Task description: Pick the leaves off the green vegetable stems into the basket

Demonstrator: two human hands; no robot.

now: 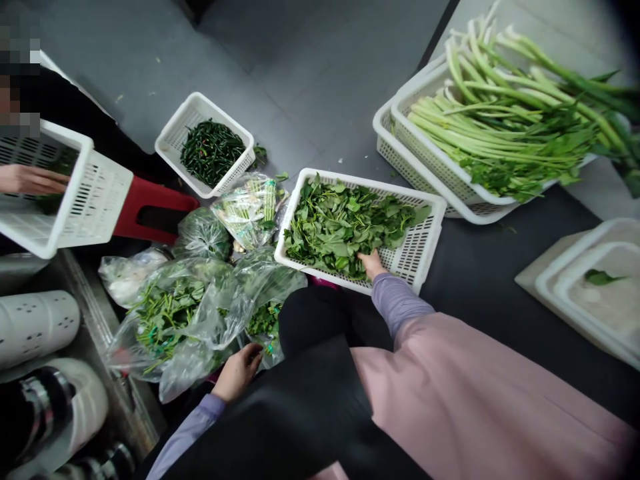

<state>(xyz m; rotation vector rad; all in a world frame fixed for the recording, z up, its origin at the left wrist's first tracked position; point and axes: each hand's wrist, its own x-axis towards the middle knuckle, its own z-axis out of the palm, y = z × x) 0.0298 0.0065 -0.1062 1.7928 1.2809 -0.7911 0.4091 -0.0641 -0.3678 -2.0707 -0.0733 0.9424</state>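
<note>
A white slotted basket [425, 257] in front of me holds a heap of leafy greens [345, 223]. At its near side, my right hand [371, 263] touches the leaves, finger and thumb apart; some fingertips are hidden among them. My left hand [237, 373] is lower left, fingers curled, beside an open clear plastic bag [210, 327]. Bundled greens with green ties [265, 323] show in the bag next to those fingers. Whatever the curled fingers hold, if anything, is hidden.
A basket of green chillies [213, 153] and bagged vegetables [250, 203] lie ahead left. Stacked baskets [385, 143] hold celery-like stalks [500, 127] at right, near a pale plastic tub [555, 280]. At left, another person's hand [33, 180] reaches into a basket [95, 200] by a red stool [150, 210].
</note>
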